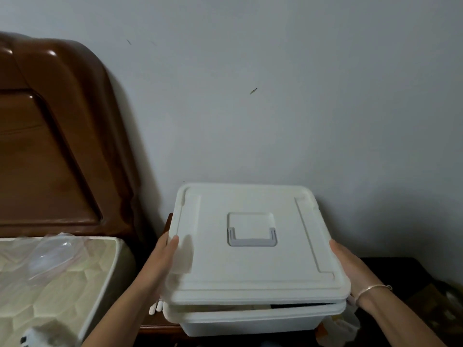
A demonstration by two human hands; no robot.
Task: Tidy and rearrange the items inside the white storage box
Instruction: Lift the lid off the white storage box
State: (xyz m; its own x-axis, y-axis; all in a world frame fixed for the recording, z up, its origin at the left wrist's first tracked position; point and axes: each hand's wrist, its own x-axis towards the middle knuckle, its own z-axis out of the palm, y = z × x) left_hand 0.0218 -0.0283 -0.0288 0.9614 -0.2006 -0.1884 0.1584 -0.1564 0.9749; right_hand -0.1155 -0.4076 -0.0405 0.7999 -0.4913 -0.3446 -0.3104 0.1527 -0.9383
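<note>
Both hands hold the lid (250,271) of the white storage box (250,321) in a firm grip. The left hand (165,256) clamps its left edge with the thumb on top, and the right hand (348,264), a thin bracelet (373,289) at the wrist, clamps its right edge. A grey handle (251,237) lies flat in the lid's middle. Along the front, a dark gap shows between lid and box. The box stands on a dark wooden table (155,324) in the lower centre of the frame. At lower left is a mattress (62,296), with a brown headboard (50,146) above it.
</note>
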